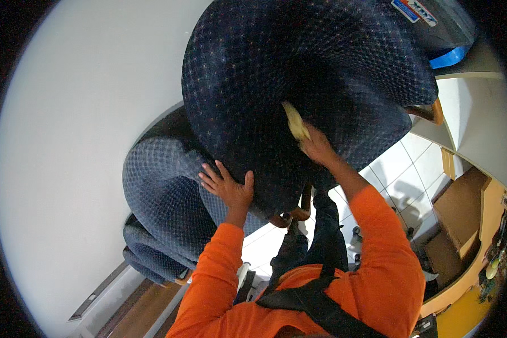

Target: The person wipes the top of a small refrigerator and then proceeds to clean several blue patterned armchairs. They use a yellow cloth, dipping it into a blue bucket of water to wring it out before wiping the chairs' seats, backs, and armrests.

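Observation:
A large dark blue upholstered armchair point(236, 84) with a small dotted pattern stands in front of me. My right hand point(318, 145) is closed on what looks like a folded pale yellow cloth point(294, 121), held against the chair's inner side, over the seat. The fingers' undersides are hidden. Farther left, my left hand point(228, 185) lies spread and flat on the outer edge of the same chair, holding nothing. Part of the chair's wooden leg point(303, 209) shows below the seat.
A second matching chair point(162, 186) stands close by on the left, with another chair point(152, 250) beyond it along the white wall point(84, 101). Brown cardboard point(461, 205) and a curved wooden counter edge point(484, 231) are at the right. White floor tiles point(414, 169) show between.

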`<move>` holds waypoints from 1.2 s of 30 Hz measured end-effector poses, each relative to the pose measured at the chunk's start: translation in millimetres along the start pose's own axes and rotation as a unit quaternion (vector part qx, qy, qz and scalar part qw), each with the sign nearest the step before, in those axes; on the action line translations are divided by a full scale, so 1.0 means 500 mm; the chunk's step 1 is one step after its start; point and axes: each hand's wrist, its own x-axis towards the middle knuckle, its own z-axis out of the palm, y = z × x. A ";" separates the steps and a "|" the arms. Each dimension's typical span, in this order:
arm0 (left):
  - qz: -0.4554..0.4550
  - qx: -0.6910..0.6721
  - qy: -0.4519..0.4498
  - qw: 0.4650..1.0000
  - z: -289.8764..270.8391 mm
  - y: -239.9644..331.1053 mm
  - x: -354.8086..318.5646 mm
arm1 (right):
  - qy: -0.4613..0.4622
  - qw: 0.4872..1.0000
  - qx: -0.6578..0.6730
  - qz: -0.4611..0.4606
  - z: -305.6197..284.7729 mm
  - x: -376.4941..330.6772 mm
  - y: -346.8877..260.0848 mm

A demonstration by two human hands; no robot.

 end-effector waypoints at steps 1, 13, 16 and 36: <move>-0.004 0.012 -0.007 1.000 -0.001 0.000 -0.003 | 0.026 0.992 0.097 -0.076 0.026 0.051 -0.057; 0.004 0.013 0.008 1.000 0.000 -0.002 0.006 | -0.082 0.995 -0.058 -0.023 0.044 -0.176 0.151; -0.005 -0.025 0.001 1.000 0.008 -0.008 0.001 | 0.079 0.996 -0.050 0.012 0.047 0.038 0.130; -0.017 -0.026 -0.011 0.999 0.024 -0.020 -0.004 | 0.016 0.983 -0.086 0.158 0.216 0.116 0.102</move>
